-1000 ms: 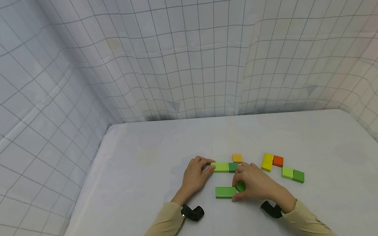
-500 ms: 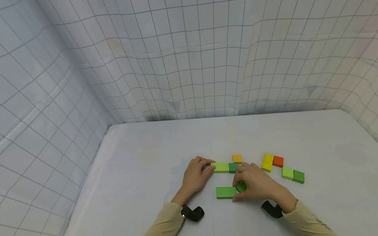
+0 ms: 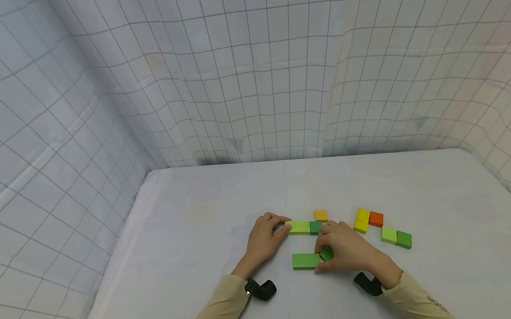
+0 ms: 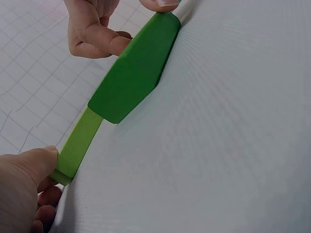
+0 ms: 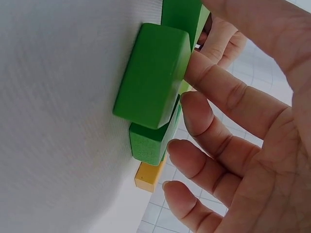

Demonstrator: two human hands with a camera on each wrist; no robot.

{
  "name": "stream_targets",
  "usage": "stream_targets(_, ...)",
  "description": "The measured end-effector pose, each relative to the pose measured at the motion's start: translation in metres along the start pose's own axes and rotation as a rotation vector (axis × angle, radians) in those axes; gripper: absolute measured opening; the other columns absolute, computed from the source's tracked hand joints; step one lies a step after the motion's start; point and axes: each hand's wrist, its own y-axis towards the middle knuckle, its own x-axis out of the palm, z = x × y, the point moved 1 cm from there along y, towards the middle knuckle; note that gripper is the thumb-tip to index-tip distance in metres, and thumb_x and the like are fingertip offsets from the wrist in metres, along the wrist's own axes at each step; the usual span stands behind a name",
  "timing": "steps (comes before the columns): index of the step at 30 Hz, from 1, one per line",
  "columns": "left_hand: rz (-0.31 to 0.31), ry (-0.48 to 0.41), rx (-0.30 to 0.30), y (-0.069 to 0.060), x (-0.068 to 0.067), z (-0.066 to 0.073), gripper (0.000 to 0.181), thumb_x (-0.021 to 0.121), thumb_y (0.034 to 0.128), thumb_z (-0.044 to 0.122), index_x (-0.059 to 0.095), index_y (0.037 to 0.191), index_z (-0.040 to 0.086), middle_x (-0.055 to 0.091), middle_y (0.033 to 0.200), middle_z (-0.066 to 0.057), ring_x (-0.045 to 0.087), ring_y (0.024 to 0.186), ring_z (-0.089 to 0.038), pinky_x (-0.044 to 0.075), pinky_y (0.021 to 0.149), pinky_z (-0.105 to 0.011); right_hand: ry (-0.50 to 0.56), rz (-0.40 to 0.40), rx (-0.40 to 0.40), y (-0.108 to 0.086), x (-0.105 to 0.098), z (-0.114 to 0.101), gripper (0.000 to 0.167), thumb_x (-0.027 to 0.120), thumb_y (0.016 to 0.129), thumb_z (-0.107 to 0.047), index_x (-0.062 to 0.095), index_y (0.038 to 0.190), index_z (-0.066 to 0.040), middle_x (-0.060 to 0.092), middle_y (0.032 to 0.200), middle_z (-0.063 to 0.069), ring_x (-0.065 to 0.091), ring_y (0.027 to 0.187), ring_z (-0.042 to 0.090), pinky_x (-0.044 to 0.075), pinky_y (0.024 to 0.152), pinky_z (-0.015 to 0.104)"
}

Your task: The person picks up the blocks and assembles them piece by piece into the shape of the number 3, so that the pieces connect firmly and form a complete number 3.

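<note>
My left hand (image 3: 264,237) pinches the left end of a light green block (image 3: 298,227), thumb and fingers on opposite sides. A darker green square block (image 3: 314,228) lies against that block's right end. Closer to me, my right hand (image 3: 342,245) holds the right end of a longer green block (image 3: 306,261) between thumb and index finger. Within that grip, a small green block (image 5: 153,75) sits turned at an angle beside the long one; in the head view the hand partly covers it. The remaining right fingers are bent and hold nothing.
An orange block (image 3: 320,215) lies just behind the row. To the right are yellow pieces (image 3: 361,220) touching a red-orange block (image 3: 376,219), and a light green block (image 3: 388,235) joined to a green one (image 3: 404,239). Gridded white cloth (image 3: 248,79) hangs behind the table.
My right hand and the long green block have shifted very slightly to the right. The left hand and the other blocks look the same.
</note>
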Motion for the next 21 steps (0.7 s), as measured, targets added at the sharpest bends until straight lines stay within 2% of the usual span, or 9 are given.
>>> stream_targets(11,0.006,-0.006,-0.002,-0.001,0.001,-0.001,0.030,0.057,0.0947,0.040,0.070,0.113,0.020,0.056,0.096,0.004,0.045,0.082,-0.011,0.038,0.068,-0.029,0.031,0.010,0.013,-0.002,-0.006,-0.001,0.035,0.081,0.068,-0.052,0.073,0.083,-0.021,0.049,0.077,-0.014,0.043,0.074,0.006,0.035,0.069,0.031)
stream_targets(16,0.008,-0.007,-0.001,-0.001,0.000,0.000,0.030,0.057,0.0946,0.040,0.070,0.113,0.020,0.056,0.096,0.005,0.045,0.082,-0.011,0.038,0.068,-0.028,0.100,0.088,0.034,-0.006,-0.021,0.010,0.024,0.078,0.076,-0.043,0.072,0.086,-0.022,0.052,0.077,-0.014,0.049,0.072,0.008,0.041,0.067,0.028)
stream_targets(21,0.010,-0.007,0.002,0.000,0.001,-0.001,0.029,0.057,0.0946,0.039,0.070,0.114,0.021,0.055,0.095,0.005,0.044,0.081,-0.011,0.038,0.068,-0.028,0.104,0.163,0.139,-0.019,-0.042,0.030,0.012,0.074,0.083,-0.034,0.070,0.087,-0.023,0.049,0.076,-0.015,0.049,0.070,0.008,0.042,0.062,0.027)
